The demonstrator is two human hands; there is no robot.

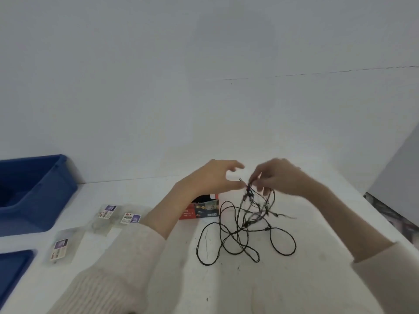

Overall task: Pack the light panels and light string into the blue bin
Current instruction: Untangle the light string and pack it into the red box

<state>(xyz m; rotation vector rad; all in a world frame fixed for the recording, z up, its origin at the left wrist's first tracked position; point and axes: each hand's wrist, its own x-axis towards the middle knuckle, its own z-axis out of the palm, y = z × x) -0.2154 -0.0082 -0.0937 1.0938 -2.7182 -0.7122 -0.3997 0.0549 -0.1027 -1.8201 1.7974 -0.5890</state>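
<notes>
- While the right hand is pinching the bunched top of the black light string, its loops are trailing onto the table near the far edge.
- Left hand is hovering just beside the bunch, fingers spread, gripping nothing.
- Packaged light panels are lying towards the left edge, near the blue bin at the far left corner.

I held both hands raised, nearly meeting: left hand spread in a loose C, right hand pinching the light string with bunched fingertips.
</notes>
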